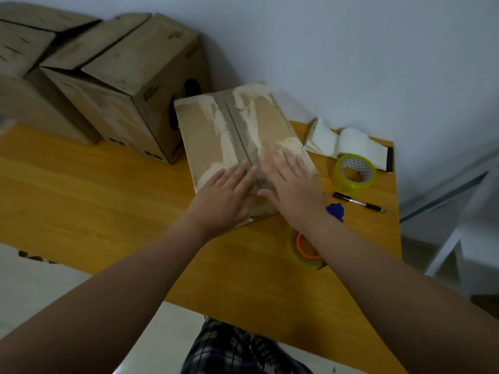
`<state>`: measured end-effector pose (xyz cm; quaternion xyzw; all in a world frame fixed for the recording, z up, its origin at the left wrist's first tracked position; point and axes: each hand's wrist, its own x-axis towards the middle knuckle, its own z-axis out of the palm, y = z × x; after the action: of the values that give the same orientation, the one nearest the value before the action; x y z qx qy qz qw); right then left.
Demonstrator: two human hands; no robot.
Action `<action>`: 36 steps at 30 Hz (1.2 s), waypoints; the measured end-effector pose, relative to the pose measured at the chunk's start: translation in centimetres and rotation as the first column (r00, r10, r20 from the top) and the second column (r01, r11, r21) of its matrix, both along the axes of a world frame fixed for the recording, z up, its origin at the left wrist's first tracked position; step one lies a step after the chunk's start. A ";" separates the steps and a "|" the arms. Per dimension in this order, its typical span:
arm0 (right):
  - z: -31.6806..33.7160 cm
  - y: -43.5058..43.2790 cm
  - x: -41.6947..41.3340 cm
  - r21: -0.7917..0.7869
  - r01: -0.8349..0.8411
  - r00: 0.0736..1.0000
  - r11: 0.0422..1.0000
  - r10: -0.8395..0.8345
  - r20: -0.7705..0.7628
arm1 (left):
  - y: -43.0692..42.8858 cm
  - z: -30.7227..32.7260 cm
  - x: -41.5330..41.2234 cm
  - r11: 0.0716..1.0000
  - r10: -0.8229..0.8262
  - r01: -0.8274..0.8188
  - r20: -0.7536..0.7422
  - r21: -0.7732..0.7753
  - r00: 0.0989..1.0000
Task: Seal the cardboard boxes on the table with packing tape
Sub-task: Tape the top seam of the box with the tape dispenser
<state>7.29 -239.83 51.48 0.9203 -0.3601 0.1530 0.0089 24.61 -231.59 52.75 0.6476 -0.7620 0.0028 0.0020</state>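
Note:
A cardboard box point(237, 130) with torn, pale patches along its centre seam stands on the wooden table point(94, 184). My left hand point(224, 195) lies flat on the near part of its left flap, fingers spread. My right hand point(289, 187) lies flat on the right flap beside it, a little blurred. Neither hand holds anything. A roll of clear yellowish packing tape point(355, 171) lies to the right of the box. A second tape roll with an orange core point(303, 249) sits near the table's front, partly hidden by my right forearm.
Two bigger cardboard boxes point(129, 85) point(29, 63) with unsealed top flaps stand at the back left. A black pen point(359, 202), a small blue object point(334, 210) and a folded white paper strip point(348, 144) lie at the right. The table's right edge borders a white wall.

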 end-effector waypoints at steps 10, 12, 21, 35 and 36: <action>-3.6 -0.6 0.1 -0.170 -0.080 0.975 0.982 0.042 -0.218 | 0.6 -0.8 0.7 0.999 0.047 -0.047 0.119 -0.008 0.992; -3.3 -0.1 0.4 -0.125 -0.064 0.986 0.990 0.044 -0.163 | 0.4 -0.4 0.0 0.998 0.070 -0.070 0.129 0.000 0.989; -0.8 3.0 -3.7 0.395 0.185 0.927 0.900 -0.293 0.233 | -2.5 -1.2 -2.3 1.000 -0.003 0.001 0.095 0.023 0.995; -5.7 4.1 -8.3 0.796 0.551 0.564 0.250 -0.815 -0.135 | -3.6 -1.9 -0.9 0.997 -0.064 0.067 0.075 -0.044 0.995; -5.2 4.6 -8.5 0.817 0.494 0.582 0.297 -0.811 -0.057 | -3.1 -2.0 -1.1 0.997 -0.057 0.060 0.045 -0.053 0.997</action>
<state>-1.23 -235.25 46.28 0.5455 -0.7316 0.1371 -0.3853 23.50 -234.67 50.77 0.6245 -0.7801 0.0374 0.0033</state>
